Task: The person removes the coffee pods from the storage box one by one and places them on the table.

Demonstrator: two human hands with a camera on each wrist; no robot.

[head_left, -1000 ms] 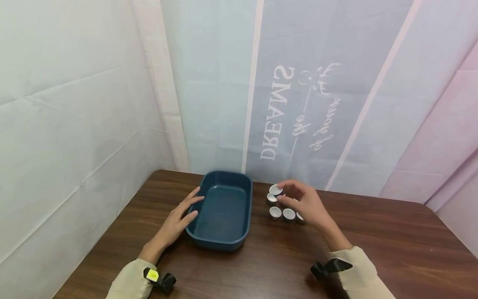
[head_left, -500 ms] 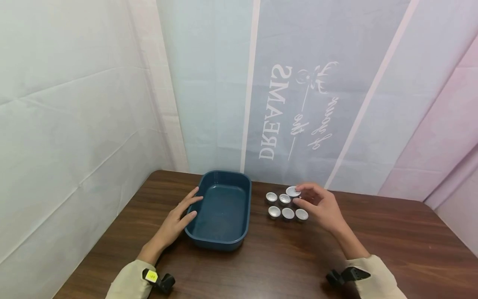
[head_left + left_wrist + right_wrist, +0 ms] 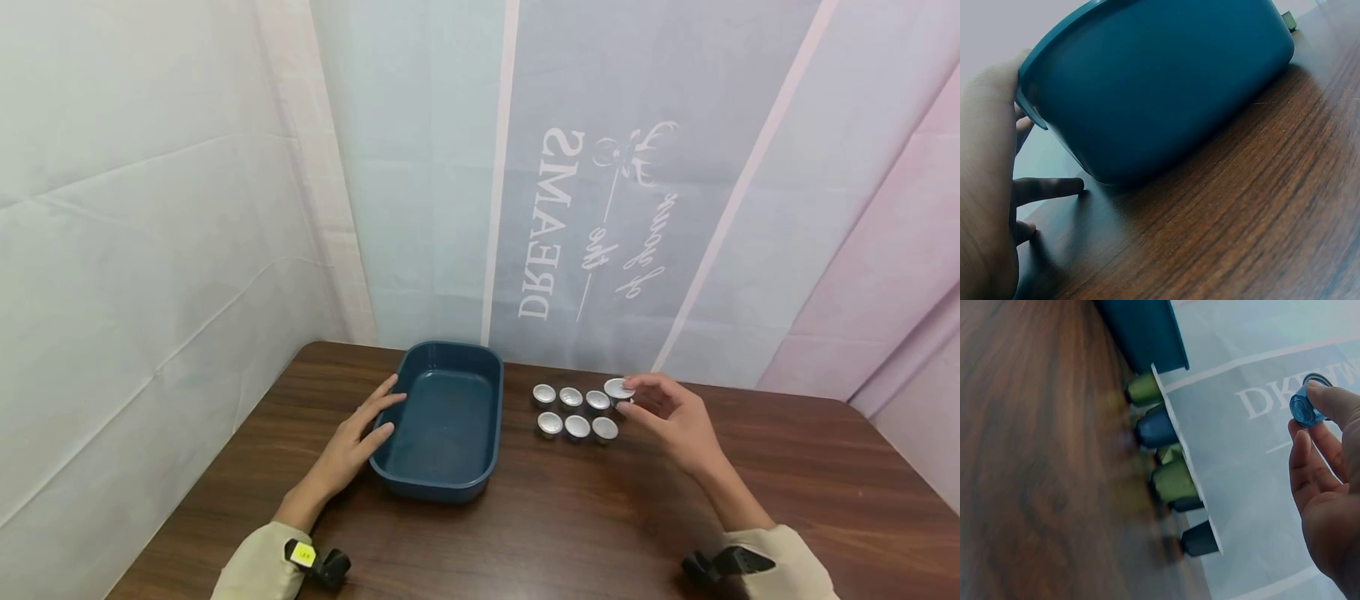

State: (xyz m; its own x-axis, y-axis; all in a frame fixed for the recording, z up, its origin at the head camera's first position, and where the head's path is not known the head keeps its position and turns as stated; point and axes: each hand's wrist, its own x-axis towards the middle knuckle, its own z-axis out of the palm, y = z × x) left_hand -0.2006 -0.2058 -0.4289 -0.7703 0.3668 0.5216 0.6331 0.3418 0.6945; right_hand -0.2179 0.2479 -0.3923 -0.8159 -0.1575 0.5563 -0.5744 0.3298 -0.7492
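Note:
My right hand (image 3: pixel 678 421) pinches a blue coffee capsule (image 3: pixel 1304 407) between thumb and fingers, its pale lid facing up in the head view. This capsule is at the right end of the back row, raised above the table. Other coffee capsules stand lid-up in two short rows: the back row includes a capsule (image 3: pixel 571 398), the front row another capsule (image 3: pixel 577 428). From the side, green capsules (image 3: pixel 1175 481), a blue one and dark ones show. My left hand (image 3: pixel 352 437) rests on the left rim of a dark teal plastic bin (image 3: pixel 442 487), some fingers over the rim, others outside below it.
The bin stands left of the capsules on a brown wood-grain table (image 3: pixel 525 542). Behind the table's far edge hangs a printed cloth (image 3: pixel 420 208), with a pale cloth wall (image 3: pixel 150 250) at the left. Each wrist wears a black camera strap.
My right hand has moved right along the back row with the capsule, uncovering several capsules it had hidden. The left hand stays on the bin's rim.

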